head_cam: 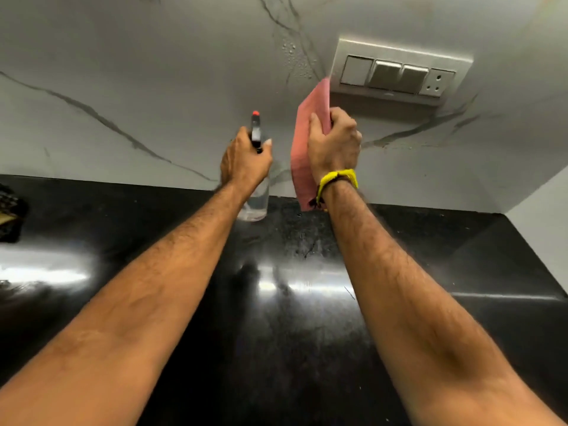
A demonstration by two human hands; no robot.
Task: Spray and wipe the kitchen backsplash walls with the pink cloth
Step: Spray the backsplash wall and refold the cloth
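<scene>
Head view: a person faces a white, grey-veined marble backsplash (pixel 159 87) above a glossy black table (pixel 276 302), both arms raised. The left hand (pixel 244 158) has its grip curled round the neck of a clear spray bottle (pixel 255 201), black trigger head and red nozzle tip pointing at the wall; the bottle's base hangs just above the table's back edge. The right hand (pixel 333 142), yellow band at the wrist, has its grip bunched round the pink cloth (pixel 302 149), which hangs in a long fold beside the wall, its top corner close to a white switch plate (pixel 399 72). Fine droplets (pixel 295 59) bead on the marble just left of that plate.

The cloth looks light, limp and thin; held at mid-length, it would likely wipe better spread flat under the palm. The bottle appears to be rigid plastic, partly filled, probably light, and best held at the neck with a finger free for the trigger. Wet marble looks slick, and the socket nearby likely calls for care with the spray.
</scene>
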